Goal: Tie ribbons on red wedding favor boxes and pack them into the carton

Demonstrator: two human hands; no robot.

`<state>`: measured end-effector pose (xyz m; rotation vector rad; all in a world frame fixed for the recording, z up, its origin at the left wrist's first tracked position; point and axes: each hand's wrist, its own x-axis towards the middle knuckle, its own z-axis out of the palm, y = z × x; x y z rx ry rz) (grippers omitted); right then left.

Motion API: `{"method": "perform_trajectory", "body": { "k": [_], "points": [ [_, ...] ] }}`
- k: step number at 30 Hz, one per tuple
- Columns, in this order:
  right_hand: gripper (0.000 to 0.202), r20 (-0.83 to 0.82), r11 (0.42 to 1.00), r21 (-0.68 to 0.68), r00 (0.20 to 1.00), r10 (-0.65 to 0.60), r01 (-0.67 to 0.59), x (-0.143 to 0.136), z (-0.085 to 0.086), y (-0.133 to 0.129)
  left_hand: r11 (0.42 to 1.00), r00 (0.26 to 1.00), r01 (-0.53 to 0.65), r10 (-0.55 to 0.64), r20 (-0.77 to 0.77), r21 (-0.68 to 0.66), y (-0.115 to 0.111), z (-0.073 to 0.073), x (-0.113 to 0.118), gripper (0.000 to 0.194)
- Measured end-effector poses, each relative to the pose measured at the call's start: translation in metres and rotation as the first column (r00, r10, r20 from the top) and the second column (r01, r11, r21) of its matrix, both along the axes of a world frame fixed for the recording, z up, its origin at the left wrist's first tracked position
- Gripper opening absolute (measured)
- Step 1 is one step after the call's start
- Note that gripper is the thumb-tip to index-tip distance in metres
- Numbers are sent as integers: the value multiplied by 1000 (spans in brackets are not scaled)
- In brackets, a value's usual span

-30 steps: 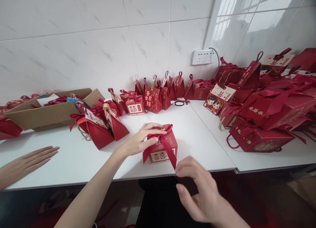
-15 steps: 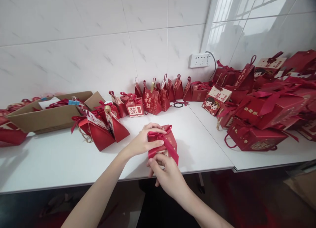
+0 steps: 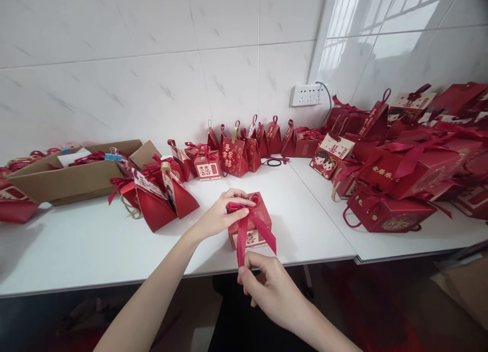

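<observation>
Fingers (image 3: 244,203) of the left hand (image 3: 219,217) pin the bow on the small red cardboard gift box (image 3: 249,225).
Right hand (image 3: 267,286) pinches a red satin ribbon tail (image 3: 241,242) taut off the white bench (image 3: 95,245); tightening step, likely needing an even pull next.

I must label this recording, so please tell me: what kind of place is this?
Probably a plain workroom where wedding favour boxes are packed: many red gift boxes cover white tables against a tiled wall, beside a cardboard box.

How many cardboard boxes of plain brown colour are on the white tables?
1. The brown cardboard box lies open at the far left of the white table, by the wall, with red items inside. Others may be hidden behind the red gift boxes.
</observation>
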<state>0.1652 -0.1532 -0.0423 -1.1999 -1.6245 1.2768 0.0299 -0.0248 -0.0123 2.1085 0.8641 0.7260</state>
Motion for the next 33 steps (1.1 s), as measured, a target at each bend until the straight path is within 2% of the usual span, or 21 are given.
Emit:
{"method": "perform_trajectory", "body": {
  "k": [3,4,6,7,8,9,10,11,13,15,17,19,22,27,33],
  "points": [
    [22,139,989,127,988,63,-80,13,7,1,1000,1000,4,-4,10,0,0,0,-1,21],
    [24,165,982,146,982,96,-120,21,11,5,1000,1000,3,-3,12,1,0,-1,-1,22],
    [30,179,972,198,980,87,-123,38,19,21,1000,1000,0,0,21,2,0,-1,-1,23],
    [32,169,965,259,986,-15,-29,48,22,32,1000,1000,-2,2,29,-2,0,-1,-2,23],
    [29,149,920,373,972,-183,116,56,24,45,1000,999,-4,4,37,-8,-1,-1,-2,24],
    [21,138,860,468,944,-300,205,64,26,59,1000,999,-8,8,41,-14,-1,-1,-2,25],
    [15,158,824,525,927,-339,212,70,27,73,1000,999,-15,16,46,-18,-1,-2,-2,26],
    [19,185,822,537,923,-336,192,75,27,87,1000,998,-25,26,52,-19,-2,-2,-2,28],
    [33,235,864,491,937,-257,114,80,29,107,999,996,-45,47,74,-24,-4,-3,-2,31],
    [37,254,910,415,958,-133,16,81,33,120,994,989,-103,106,103,-35,-6,-5,-3,35],
    [32,249,928,367,968,-31,-65,79,37,125,973,966,-230,231,112,-24,-10,-6,-3,37],
    [20,239,932,349,971,13,-98,77,40,125,928,923,-372,368,111,23,-14,-7,-3,32],
    [13,211,937,346,977,-26,-49,72,40,123,877,878,-476,469,98,68,-20,-7,-4,21],
    [18,140,953,297,985,-105,59,63,37,112,897,887,-441,441,134,-31,-27,-4,0,24],
    [22,-61,982,104,987,-151,157,56,40,103,887,859,-449,462,221,-110,-27,-7,8,25]
  ]
}}
